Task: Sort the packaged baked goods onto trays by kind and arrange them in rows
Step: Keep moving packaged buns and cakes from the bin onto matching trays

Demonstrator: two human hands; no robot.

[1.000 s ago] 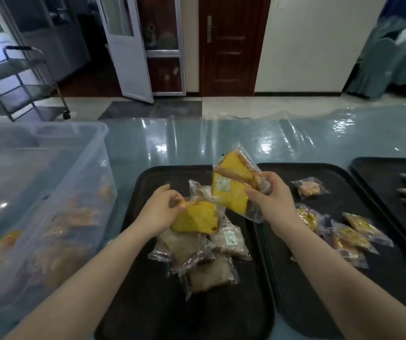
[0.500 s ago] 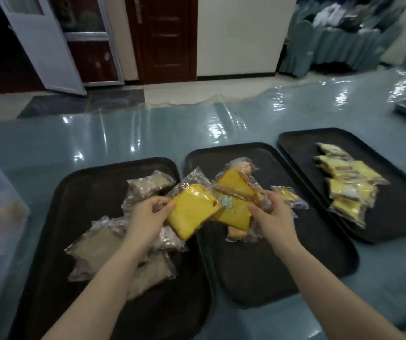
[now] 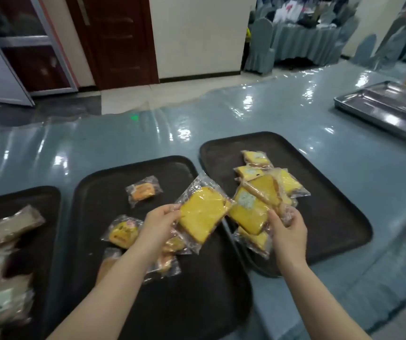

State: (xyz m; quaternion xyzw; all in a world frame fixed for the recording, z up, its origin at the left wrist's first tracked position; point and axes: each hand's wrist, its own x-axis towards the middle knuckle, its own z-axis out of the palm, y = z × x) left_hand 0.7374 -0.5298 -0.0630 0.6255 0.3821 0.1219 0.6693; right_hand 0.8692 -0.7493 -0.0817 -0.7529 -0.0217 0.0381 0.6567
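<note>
The left hand pinches one yellow cake packet above the middle tray, and the right hand grips two more over the right tray. The smooth wrappers may slip from these light grips, so a packet could fall among the small pastries.

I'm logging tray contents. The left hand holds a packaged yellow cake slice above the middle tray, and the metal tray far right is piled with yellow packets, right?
Not quite. In the head view the metal tray holds no packets. The left hand does hold the yellow cake slice above the middle tray.
</note>
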